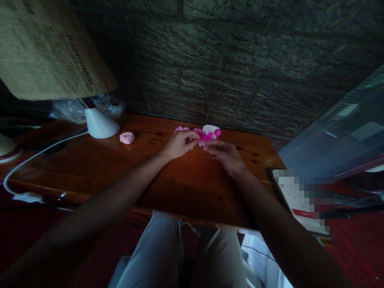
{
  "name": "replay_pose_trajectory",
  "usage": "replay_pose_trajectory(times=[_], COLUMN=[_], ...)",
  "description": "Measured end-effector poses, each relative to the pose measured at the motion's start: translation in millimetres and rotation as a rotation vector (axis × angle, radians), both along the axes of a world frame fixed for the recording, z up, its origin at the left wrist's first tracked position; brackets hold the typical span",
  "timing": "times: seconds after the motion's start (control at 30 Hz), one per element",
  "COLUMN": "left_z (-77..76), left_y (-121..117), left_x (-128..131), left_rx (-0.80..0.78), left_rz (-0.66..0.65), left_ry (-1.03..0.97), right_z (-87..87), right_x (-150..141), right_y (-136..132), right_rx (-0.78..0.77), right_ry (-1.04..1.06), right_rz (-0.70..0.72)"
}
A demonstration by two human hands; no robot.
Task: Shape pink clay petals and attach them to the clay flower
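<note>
A soft-looking bright pink piece with rounded lobes sits between my hands at the back of the wooden table. I cannot tell what it is made of. My left hand reaches its left side, thumb and fingertips pinched at the edge. From the right, my right hand has its thumb and forefinger closed at the lower edge. Behind the pink piece lies a whitish piece. A lighter pink frilly bit shows just past my left hand, partly hidden. Farther left rests a pale pink crumpled lump.
A lamp with a white base and newspaper-print shade stands at the left, its white cable hanging over the table edge. Clear plastic wrap lies behind it. A dark brick wall borders the wooden table.
</note>
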State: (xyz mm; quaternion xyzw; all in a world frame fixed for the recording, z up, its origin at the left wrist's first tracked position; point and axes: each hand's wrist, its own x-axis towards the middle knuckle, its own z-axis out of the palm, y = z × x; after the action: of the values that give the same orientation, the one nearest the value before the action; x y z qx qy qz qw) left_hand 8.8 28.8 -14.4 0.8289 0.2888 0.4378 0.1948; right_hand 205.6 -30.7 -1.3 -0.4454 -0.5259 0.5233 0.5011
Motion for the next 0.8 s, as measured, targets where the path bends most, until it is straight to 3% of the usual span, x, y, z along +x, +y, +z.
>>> replay_pose_trajectory(times=[0.5,0.8], left_z=[1.5,1.6], left_y=[-1.7,-2.3], left_x=[0.5,1.0], left_rx=[0.016,-0.017], left_rz=[0.020,-0.018], left_ry=[0.035,0.015], right_z=[-4.1,0.5], right_x=[0.9,8.1], right_y=[0.1,1.8], right_rx=[0.018,0.003], right_ry=[-0.063,-0.034], right_rz=[0.062,-0.023])
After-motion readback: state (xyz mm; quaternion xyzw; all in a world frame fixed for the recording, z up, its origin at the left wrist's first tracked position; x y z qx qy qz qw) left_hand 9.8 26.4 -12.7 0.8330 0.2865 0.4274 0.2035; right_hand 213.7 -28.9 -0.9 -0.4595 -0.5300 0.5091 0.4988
